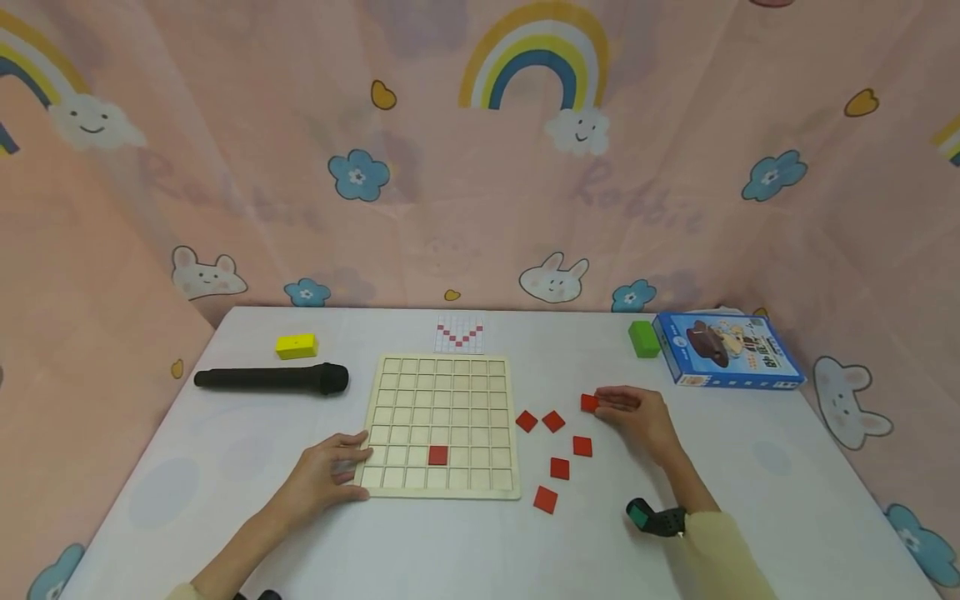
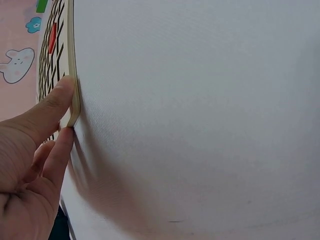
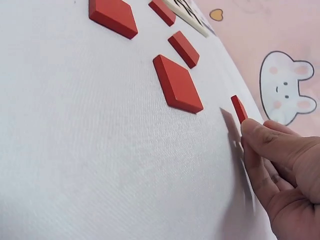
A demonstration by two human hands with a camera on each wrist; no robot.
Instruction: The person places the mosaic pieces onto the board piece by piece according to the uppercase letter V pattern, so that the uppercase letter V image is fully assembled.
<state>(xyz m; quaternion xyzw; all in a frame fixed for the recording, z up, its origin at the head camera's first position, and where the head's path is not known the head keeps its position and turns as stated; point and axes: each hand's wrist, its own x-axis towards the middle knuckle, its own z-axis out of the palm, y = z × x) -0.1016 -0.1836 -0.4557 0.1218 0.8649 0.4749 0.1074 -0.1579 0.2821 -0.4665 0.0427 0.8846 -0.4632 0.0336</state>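
1. Right hand (image 1: 637, 417) is out past the loose red tiles, fingers pinched on one red tile (image 1: 589, 402) at its far end. In the right wrist view that tile (image 3: 239, 108) is tipped up on edge off the surface, with the fingers (image 3: 265, 140) curled against it.
2. Left hand (image 1: 330, 471) lies at the near left corner of the wooden grid board (image 1: 442, 492). The left wrist view shows thumb and fingers (image 2: 60, 100) curled round the board's edge (image 2: 75, 75), clamping it so it stays put.
3. One red tile in the board (image 1: 438, 455) already sits in a cell, second row from the near edge, near the middle.
4. Five other loose tiles (image 1: 559, 467) are scattered on the white surface (image 1: 750, 500) between the board and the right hand, apart from one another.
5. Our judgement on the lift: get the thumb well under the raised edge before carrying, keep the tile level, and clear the neighbouring tiles so none gets knocked.
6. For seating, we would bring the tile square to a cell and lower it flat; a tilted tile may catch on the grid ribs. The left hand's hold should stop the board sliding.
7. Pose: right forearm angled in from the near right, wrist low, palm down; left forearm in from the near left, hand resting on the surface.
8. Pattern card (image 1: 460, 334) lies just beyond the board; black microphone (image 1: 272, 379), yellow block (image 1: 296, 346), green block (image 1: 643, 338) and blue box (image 1: 727, 350) sit well clear.
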